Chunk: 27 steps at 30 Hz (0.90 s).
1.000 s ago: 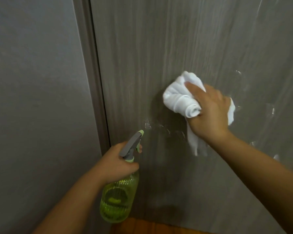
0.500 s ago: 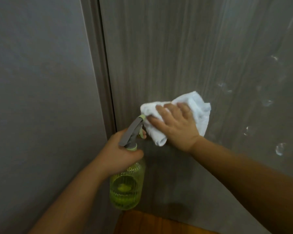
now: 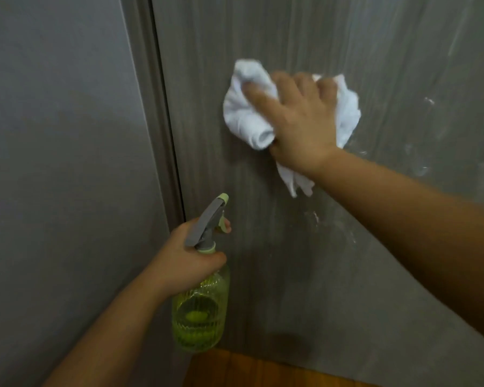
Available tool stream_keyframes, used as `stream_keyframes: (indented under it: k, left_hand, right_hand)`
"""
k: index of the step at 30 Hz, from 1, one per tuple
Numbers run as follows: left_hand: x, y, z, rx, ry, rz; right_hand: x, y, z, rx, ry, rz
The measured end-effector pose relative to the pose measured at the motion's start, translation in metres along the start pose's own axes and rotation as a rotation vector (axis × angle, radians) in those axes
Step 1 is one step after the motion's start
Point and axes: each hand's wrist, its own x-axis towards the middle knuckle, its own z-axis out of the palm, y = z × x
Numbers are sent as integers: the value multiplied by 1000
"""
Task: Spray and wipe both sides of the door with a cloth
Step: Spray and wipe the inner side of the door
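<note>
A grey wood-grain door [image 3: 277,37] fills most of the view. My right hand [image 3: 299,127] presses a bunched white cloth [image 3: 246,115] flat against the door, fingers spread over it and curled into its folds; a tail of cloth hangs below my wrist. Lower down, my left hand [image 3: 187,255] grips the neck of a yellow-green spray bottle [image 3: 201,311] with a grey trigger head, a finger on the trigger, nozzle pointing up at the door. Wet streaks and droplets [image 3: 419,169] shine on the door to the right of the cloth.
The door frame [image 3: 148,107] runs down the left of the door, with a grey wall [image 3: 53,163] beside it. A strip of brown wooden floor [image 3: 249,370] shows at the bottom.
My right hand has swept the cloth up and to the right, away from the bottle's nozzle. My left hand holds the bottle in much the same place.
</note>
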Motion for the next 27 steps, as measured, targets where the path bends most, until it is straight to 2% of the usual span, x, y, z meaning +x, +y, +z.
stream_keyframes:
  k: [3, 6, 9, 11, 15, 18, 20, 22, 27]
  left_hand:
    - [0, -4, 2, -28, 6, 5]
    - [0, -8, 3, -58, 16, -2]
    - [-1, -11, 1, -56, 18, -8]
    - [-4, -11, 0, -56, 28, -16]
    - [-10, -8, -4, -42, 12, -11]
    - [-15, -6, -6, -35, -14, -1]
    - [-18, -3, -5, -29, -21, -4]
    - [-19, -1, -1, -33, -37, -1]
    - [-14, 3, 19, 34, -147, 21]
  right_hand:
    - [10, -5, 7, -29, 35, 86]
    - [-28, -25, 30, -12, 19, -81]
    - [-84, -46, 44, 45, -134, -320]
    - [-115, -52, 47, 61, -248, -407]
    - [-142, -48, 41, 2, -452, -483]
    - [-146, -45, 26, 9, -555, -474]
    - [-146, -42, 13, 5, -589, -406]
    - [-145, -34, -3, -11, -574, -255]
    - [-145, -3, -61, 29, -419, 349]
